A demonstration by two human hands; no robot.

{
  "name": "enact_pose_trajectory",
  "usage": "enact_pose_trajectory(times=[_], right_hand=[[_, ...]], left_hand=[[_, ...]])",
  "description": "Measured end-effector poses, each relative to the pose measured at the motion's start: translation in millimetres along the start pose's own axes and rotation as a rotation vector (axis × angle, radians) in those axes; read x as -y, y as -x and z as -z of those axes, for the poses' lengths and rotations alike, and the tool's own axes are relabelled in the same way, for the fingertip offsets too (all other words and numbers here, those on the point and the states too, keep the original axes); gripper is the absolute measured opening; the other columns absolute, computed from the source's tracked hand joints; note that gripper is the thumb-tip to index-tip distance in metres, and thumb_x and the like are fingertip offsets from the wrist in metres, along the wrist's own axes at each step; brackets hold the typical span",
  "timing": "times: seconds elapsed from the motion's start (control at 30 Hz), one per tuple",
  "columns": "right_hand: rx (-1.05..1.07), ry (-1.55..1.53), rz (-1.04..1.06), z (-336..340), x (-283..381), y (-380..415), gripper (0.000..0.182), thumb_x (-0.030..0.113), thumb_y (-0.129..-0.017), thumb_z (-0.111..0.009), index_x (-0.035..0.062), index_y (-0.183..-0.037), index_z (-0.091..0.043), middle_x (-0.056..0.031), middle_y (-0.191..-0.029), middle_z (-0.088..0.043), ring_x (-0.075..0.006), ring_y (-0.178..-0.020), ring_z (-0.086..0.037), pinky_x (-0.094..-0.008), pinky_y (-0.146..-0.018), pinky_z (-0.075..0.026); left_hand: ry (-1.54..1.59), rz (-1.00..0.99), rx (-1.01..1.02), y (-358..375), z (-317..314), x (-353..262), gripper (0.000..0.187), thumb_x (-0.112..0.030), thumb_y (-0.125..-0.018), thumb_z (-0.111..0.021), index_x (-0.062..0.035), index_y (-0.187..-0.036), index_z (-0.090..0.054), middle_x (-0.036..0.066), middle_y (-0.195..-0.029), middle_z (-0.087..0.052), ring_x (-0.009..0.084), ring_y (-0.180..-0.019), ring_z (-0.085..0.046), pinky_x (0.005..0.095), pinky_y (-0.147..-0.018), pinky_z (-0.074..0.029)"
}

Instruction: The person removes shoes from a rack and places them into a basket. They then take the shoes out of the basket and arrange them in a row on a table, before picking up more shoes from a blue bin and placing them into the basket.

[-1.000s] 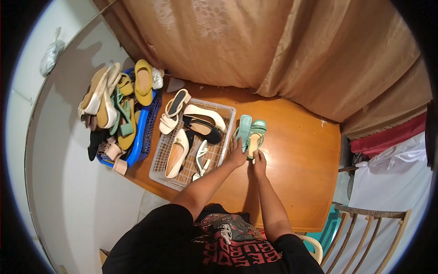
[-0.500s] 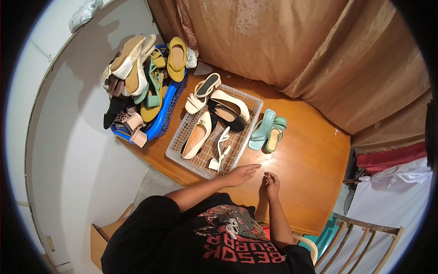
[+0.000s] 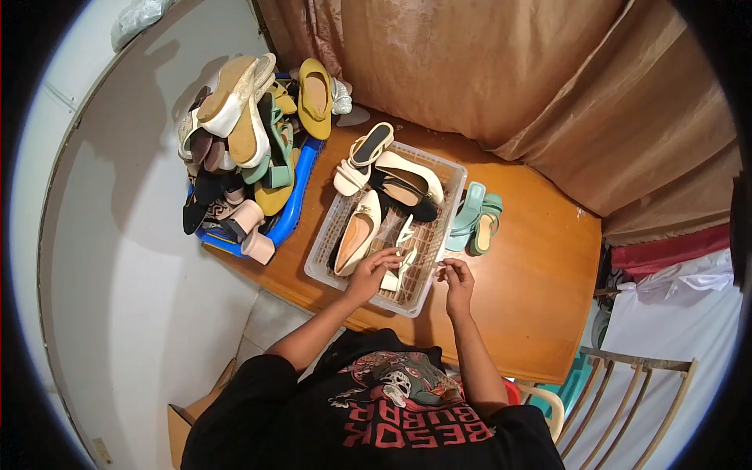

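My left hand (image 3: pixel 370 270) reaches into the white plastic basket (image 3: pixel 325 270) and grips a white heeled sandal (image 3: pixel 401 254) lying there. My right hand (image 3: pixel 456 280) hovers at the basket's near right corner, fingers curled and holding nothing. Inside the basket also lie a cream flat shoe (image 3: pixel 356 233), a black shoe (image 3: pixel 407 205) and a cream pump (image 3: pixel 407 177). A white strappy sandal (image 3: pixel 362 157) leans over the basket's far edge. A pair of mint green sandals (image 3: pixel 475 218) stands on the wooden table (image 3: pixel 533 282) just right of the basket.
A blue basket (image 3: pixel 291 207) piled with several shoes, among them a yellow flat (image 3: pixel 315 88), sits at the table's left end by the white wall. A tan curtain (image 3: pixel 501 78) hangs behind. A wooden chair (image 3: pixel 627 392) and white cloth (image 3: pixel 681 305) stand to the right.
Both hands let go of the mint green sandals, drew back, then moved left to the white basket. My left hand has taken hold of the white heeled sandal. The camera shifted.
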State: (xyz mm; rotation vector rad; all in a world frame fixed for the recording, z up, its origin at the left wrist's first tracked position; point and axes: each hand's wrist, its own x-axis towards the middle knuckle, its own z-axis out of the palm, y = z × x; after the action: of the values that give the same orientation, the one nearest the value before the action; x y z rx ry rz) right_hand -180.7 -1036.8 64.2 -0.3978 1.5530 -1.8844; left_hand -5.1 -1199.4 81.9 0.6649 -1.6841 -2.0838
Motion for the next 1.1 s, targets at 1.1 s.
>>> enact_pose_trajectory(times=[1.1], right_hand=[[0.201,0.307,-0.281,-145.7,-82.3,-21.6,0.083,-0.004,-0.079,-0.065,0.0016,-0.147,-0.019,-0.0176,-0.117,-0.057,-0.0251,-0.106,-0.058,-0.0371,-0.087,-0.05]], left_hand=[[-0.429,0.293,0.172,-48.5,111.0,38.0,0.087,-0.019,-0.085,-0.065,0.002,-0.15,-0.011,0.03,-0.143,-0.04,0.0376,-0.13,-0.045,0.0403,-0.107,-0.036]])
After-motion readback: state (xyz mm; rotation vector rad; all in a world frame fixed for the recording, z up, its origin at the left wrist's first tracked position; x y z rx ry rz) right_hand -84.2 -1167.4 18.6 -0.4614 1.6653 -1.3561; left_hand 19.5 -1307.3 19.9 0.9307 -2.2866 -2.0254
